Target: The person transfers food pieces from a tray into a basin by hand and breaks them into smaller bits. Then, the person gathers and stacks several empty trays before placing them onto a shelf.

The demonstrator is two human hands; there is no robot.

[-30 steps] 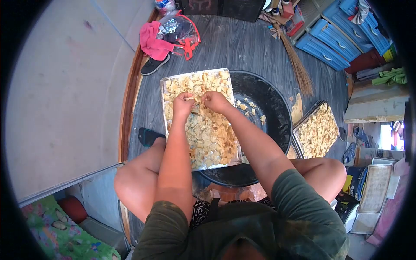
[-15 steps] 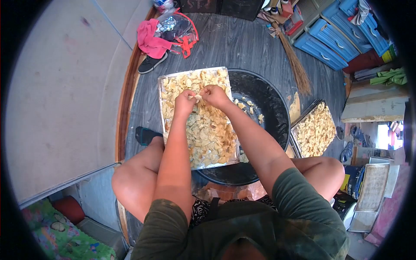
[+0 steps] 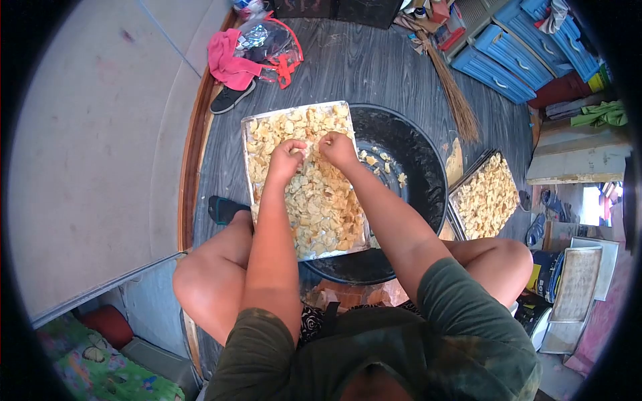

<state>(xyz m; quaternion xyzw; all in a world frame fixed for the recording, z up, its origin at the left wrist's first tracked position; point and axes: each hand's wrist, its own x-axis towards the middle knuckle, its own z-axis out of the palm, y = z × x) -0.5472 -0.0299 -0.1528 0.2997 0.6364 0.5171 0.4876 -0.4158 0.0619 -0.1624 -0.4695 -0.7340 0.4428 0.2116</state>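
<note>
A metal tray (image 3: pixel 249 160) in front of me is covered with torn, pale yellow pieces that look like bread (image 3: pixel 314 200), some with browner edges. It rests partly over a large black tub (image 3: pixel 424 167), in which a few loose pieces lie. Over the upper half of the tray, my left hand (image 3: pixel 287 160) pinches a small bread piece between thumb and fingers. Just to its right, my right hand (image 3: pixel 338 148) is also closed in a pinch, its fingertips over the pieces; a bit of bread seems to be in it, largely hidden.
To the right stands a stack of trays (image 3: pixel 485 197), the top one full of similar pieces. Beyond lie a straw broom (image 3: pixel 451 93) and blue drawers (image 3: pixel 515 60). A pink cloth (image 3: pixel 231 60) and a dark shoe (image 3: pixel 232 97) are at the upper left.
My hands, which met at the fingertips over the tray, have drawn slightly apart. The tray and tub stay in place; the view has shifted a little.
</note>
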